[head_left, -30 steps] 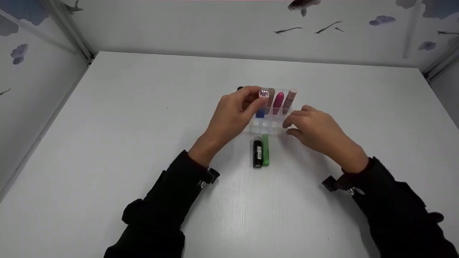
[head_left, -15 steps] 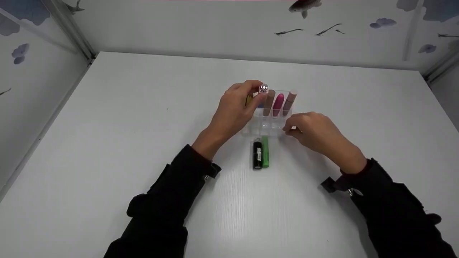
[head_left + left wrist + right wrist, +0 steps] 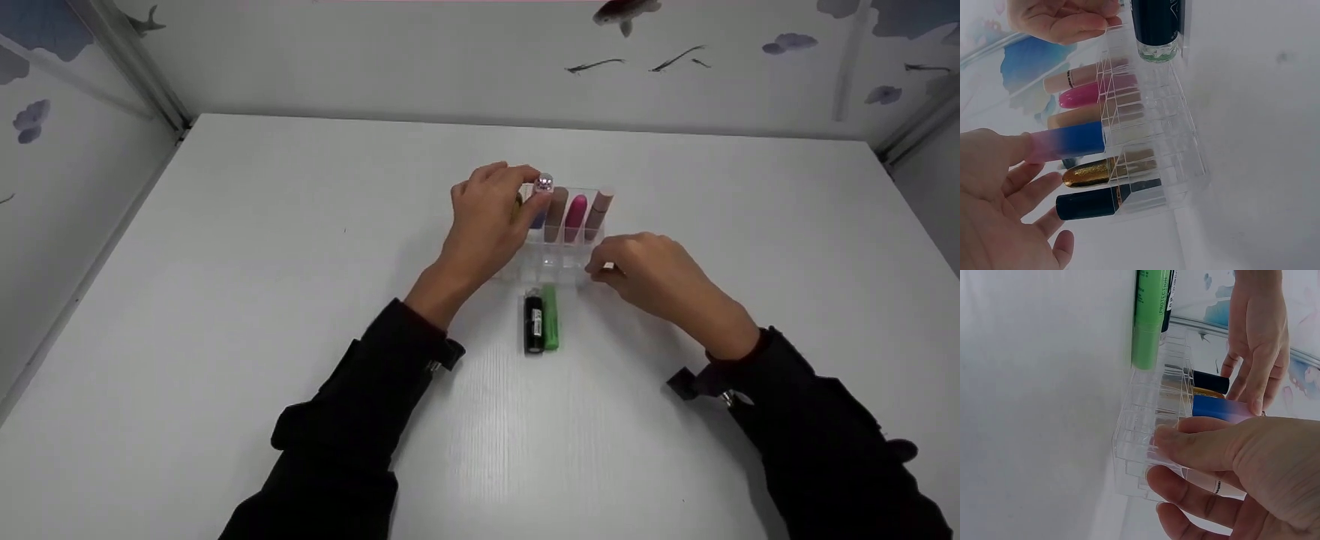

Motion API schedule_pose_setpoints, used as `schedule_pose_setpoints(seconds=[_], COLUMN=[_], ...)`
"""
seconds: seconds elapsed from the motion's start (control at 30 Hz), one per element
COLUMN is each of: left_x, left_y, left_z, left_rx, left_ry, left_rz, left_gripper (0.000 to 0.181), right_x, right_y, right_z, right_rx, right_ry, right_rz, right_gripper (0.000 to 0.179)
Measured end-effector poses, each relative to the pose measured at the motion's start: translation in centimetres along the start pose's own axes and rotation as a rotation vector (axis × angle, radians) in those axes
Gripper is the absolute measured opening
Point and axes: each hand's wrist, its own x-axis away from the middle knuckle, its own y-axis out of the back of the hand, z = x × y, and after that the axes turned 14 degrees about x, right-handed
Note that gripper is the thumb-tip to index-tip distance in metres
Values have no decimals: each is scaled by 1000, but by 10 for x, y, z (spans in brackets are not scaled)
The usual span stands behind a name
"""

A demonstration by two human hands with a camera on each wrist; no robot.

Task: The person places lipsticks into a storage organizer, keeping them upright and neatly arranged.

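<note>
My left hand (image 3: 486, 217) pinches the upper end of a blue-to-pink lipstick tube (image 3: 1069, 142) with a silvery top. Its blue end meets a slot of the clear lipstick holder (image 3: 1188, 138); how deep it sits is hard to tell. My right hand (image 3: 646, 266) holds the holder's front right corner between thumb and fingers. Standing in the back row are a brown tube (image 3: 556, 215), a magenta tube (image 3: 575, 217) and a pale pink tube (image 3: 599, 213). On the other side of the held tube, a gold tube (image 3: 1088, 173) and a black tube (image 3: 1086, 203) are in slots.
In front of the holder, a black tube with a white label (image 3: 533, 322) and a green tube (image 3: 550, 319) lie side by side on the white table (image 3: 315, 202). Patterned panels (image 3: 375, 60) stand behind the table and along its sides.
My left hand has moved back and slightly left, bringing the blue-to-pink tube from in front of the back row into line with it. The right hand's fingers have closed onto the holder's corner.
</note>
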Motion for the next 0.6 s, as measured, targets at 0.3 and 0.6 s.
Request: schedule_pose_setpoints(seconds=[0.3, 0.6], left_x=[-4, -6], left_y=[-2, -2], left_z=[0, 6], left_rx=[20, 28], left_ry=[-20, 25], left_rz=[-22, -35], left_gripper=[39, 39], right_x=[1, 0], right_y=[1, 0], right_z=[0, 3], right_rx=[0, 3], right_ry=[4, 15], right_rz=[-8, -14], right_gripper=[12, 14])
